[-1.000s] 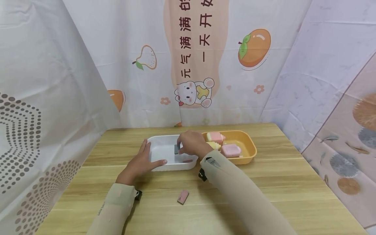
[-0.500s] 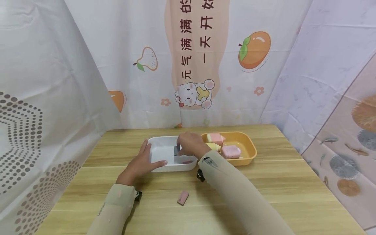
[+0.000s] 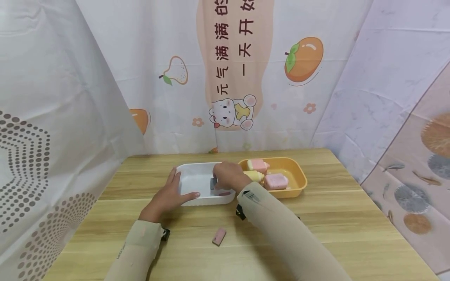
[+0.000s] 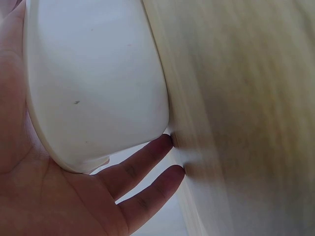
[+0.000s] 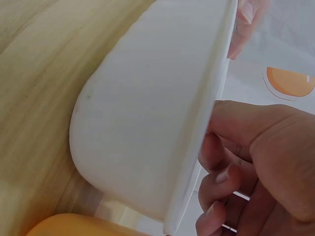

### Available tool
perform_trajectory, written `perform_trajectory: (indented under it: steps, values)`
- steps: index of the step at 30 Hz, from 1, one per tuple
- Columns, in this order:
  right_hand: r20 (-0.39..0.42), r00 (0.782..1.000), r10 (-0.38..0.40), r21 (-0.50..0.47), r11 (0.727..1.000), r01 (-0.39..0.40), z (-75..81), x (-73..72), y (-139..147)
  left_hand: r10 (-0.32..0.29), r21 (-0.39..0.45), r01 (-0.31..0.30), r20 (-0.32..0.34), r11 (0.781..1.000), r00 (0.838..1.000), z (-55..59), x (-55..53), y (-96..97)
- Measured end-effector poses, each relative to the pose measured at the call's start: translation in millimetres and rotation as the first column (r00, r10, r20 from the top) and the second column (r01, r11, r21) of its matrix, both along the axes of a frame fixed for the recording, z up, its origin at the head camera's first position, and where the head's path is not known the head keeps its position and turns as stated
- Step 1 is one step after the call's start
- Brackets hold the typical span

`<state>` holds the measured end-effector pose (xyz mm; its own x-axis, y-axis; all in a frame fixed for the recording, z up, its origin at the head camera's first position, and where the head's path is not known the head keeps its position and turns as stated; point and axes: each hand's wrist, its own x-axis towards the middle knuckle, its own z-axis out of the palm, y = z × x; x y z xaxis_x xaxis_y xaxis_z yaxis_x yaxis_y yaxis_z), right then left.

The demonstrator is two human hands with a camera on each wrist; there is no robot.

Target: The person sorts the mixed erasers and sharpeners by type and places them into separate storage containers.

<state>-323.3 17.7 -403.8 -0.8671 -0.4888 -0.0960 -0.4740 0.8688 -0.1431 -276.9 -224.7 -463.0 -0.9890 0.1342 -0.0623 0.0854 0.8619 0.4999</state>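
My left hand [image 3: 170,195] rests against the left end of a white plastic tray [image 3: 191,200], fingers straight along its far-left side and thumb along its front edge. In the left wrist view, fingertips [image 4: 165,142] reach down beside the tray to the tabletop. My right hand [image 3: 228,175] reaches into the tray's right half and pinches a small grey rectangular block [image 3: 212,184]. In the right wrist view the tray wall hides the block, and the fingers are curled. A flat pinkish piece [image 3: 225,192] lies in the tray near the front, partly under that hand.
A small pink rectangular block [image 3: 219,236] lies on the wooden table [image 3: 197,253] in front of the tray. An orange tray [image 3: 299,181] stands at the right, holding pink [image 3: 258,165], yellow [image 3: 254,175] and pale pink [image 3: 276,181] bottle-shaped pieces. A printed curtain [image 3: 168,140] hangs behind.
My right hand has shifted slightly right and a little down in the tray with the grey block. The left hand stays where it was on the tray.
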Motion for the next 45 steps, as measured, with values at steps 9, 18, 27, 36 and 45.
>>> perform_trajectory:
  steps: [9,18,27,36,45]
  values:
    - [0.043,0.999,-0.010,-0.018,1.000,0.011,-4.5,0.9,2,-0.010,0.004,0.010,0.001,1.000,1.000,-2.1,2.0,-0.6]
    - [0.025,1.000,-0.010,-0.006,1.000,0.010,-3.9,-1.6,3,-0.011,-0.001,0.011,-0.003,1.000,1.000,0.3,0.5,-1.3]
    - [0.030,0.999,-0.014,0.008,1.000,0.013,-6.0,-1.0,2,-0.012,-0.008,0.012,-0.006,1.000,1.000,0.2,-0.3,-1.0]
    - [0.021,1.000,-0.017,-0.004,1.000,0.017,-8.4,-2.9,3,-0.011,-0.005,0.011,-0.008,1.000,1.000,-0.8,-0.2,-1.6]
    - [0.015,1.000,-0.017,0.012,1.000,0.017,-12.2,-4.4,5,-0.015,0.001,0.015,-0.003,1.000,1.000,1.0,0.9,-0.6]
